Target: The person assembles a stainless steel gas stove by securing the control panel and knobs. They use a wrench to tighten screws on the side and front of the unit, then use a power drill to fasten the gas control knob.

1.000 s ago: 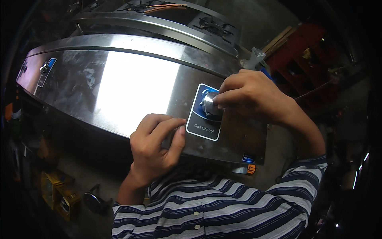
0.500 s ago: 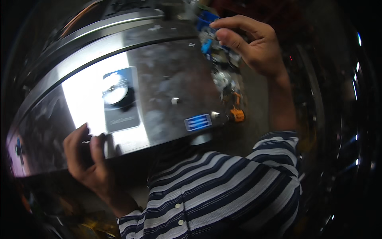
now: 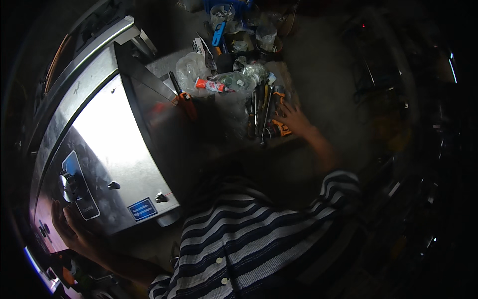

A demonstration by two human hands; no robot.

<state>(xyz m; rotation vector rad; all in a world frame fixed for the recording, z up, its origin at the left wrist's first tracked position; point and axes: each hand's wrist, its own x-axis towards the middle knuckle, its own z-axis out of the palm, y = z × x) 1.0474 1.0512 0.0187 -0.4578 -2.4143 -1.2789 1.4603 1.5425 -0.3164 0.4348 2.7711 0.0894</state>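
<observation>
My right hand (image 3: 295,121) reaches out with its fingers spread over an orange-and-black cordless drill (image 3: 284,129); whether it presses on the drill is hard to tell. Under it, the drill lies at the right end of a row of hand tools, among them a screwdriver (image 3: 251,122). My left hand (image 3: 73,228) lies along the lower edge of a shiny steel appliance panel (image 3: 112,154), fingers stretched out and holding nothing visible. Close above those fingertips sits a round control knob (image 3: 67,183) on a dark plate.
Beyond the tools lie a red-and-white tube (image 3: 209,85), clear plastic bags (image 3: 191,71), a blue-handled tool (image 3: 218,33) and small tubs of parts (image 3: 239,44). Orange-handled pliers (image 3: 185,103) lie beside the appliance. A blue label (image 3: 142,209) and small black fittings (image 3: 161,198) mark the panel.
My view has turned right, so the panel sits farther left. My right hand has come down from its raised, curled pose to the drill. My left hand's fingers have straightened.
</observation>
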